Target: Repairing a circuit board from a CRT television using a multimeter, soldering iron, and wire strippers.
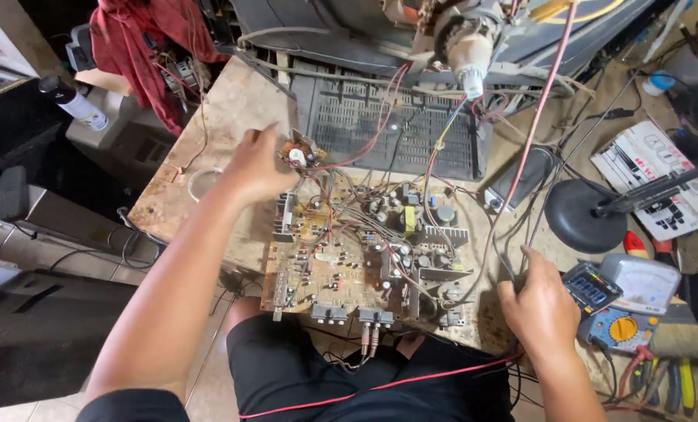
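Head view: left hand [257, 166] pinches small board [299, 151] above circuit board [364, 250] at worktop [232, 109] centre. Right hand [540, 301] curled around wires [513, 266] beside multimeter [599, 301]; grip closed.

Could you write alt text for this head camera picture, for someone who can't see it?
Seen from above, a person's left hand holds a small circuit board wired to a large circuit board on a cluttered workbench. The right hand grips wires near a multimeter.
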